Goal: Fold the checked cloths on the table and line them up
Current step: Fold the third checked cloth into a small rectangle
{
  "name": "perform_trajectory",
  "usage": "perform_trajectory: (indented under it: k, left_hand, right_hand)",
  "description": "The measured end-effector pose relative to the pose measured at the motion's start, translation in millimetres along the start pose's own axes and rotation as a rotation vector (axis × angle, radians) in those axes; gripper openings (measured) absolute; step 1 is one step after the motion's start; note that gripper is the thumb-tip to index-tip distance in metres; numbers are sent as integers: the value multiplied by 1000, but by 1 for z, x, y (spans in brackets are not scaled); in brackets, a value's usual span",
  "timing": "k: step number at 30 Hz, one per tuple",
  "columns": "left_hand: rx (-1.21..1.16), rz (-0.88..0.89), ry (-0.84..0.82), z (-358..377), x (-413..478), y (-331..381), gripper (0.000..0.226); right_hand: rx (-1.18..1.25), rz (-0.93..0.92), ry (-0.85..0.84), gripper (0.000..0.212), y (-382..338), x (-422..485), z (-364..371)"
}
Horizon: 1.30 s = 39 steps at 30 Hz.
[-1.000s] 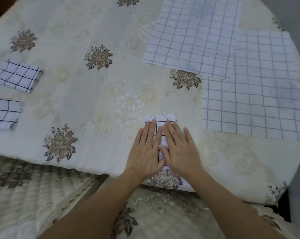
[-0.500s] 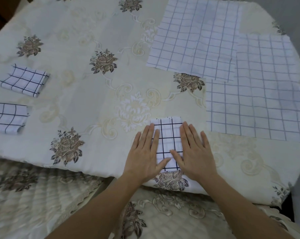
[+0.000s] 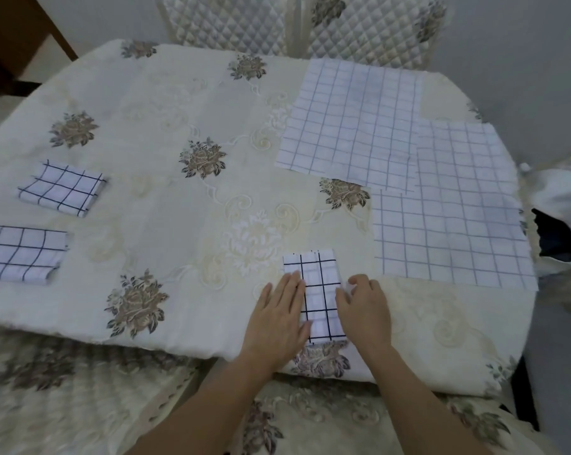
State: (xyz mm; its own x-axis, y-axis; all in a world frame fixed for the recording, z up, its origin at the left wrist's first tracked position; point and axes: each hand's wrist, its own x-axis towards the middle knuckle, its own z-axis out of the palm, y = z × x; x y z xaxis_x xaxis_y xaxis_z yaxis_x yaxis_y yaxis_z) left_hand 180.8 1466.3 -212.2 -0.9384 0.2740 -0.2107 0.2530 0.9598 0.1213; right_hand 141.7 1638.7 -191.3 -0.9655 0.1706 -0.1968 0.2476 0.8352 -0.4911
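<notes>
A small folded checked cloth [image 3: 320, 295] lies near the table's front edge. My left hand [image 3: 279, 318] rests flat on its left edge, fingers together. My right hand [image 3: 364, 307] sits at its right edge with the fingers curled around that edge. Two folded checked cloths lie at the far left: the upper folded cloth [image 3: 62, 188] and the lower folded cloth [image 3: 21, 254]. Two unfolded checked cloths lie flat at the right: the far one [image 3: 349, 123] overlaps the near one [image 3: 454, 211].
The table [image 3: 166, 218] wears a cream floral cover. Quilted chair backs [image 3: 297, 24] stand behind it. A white and dark bundle [image 3: 556, 221] sits off the right edge. A padded seat [image 3: 47, 399] lies below the front edge.
My hands slid apart from the middle of the folded cloth to its two side edges. My right fingers have curled at the right edge. The camera tilted up.
</notes>
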Motion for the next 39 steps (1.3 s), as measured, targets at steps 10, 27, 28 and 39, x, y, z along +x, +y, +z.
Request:
perform_trajectory:
  k: [10,27,28,39]
  left_hand:
    - [-53,-5,15,1,0,-1,71]
    - [-368,-54,-23,-15,4,-5,75]
    - [-402,-52,-26,-19,4,-6,75]
    - [-1306,-643,-129,-71,2,-26,27]
  right_hand:
    - [377,404,-225,19,-16,28,-9]
    - [765,250,-417,18,-22,4,-19]
    - [780,268,-414,15,-22,1,-19]
    - [904,307,-212,16,-57,-26,-51]
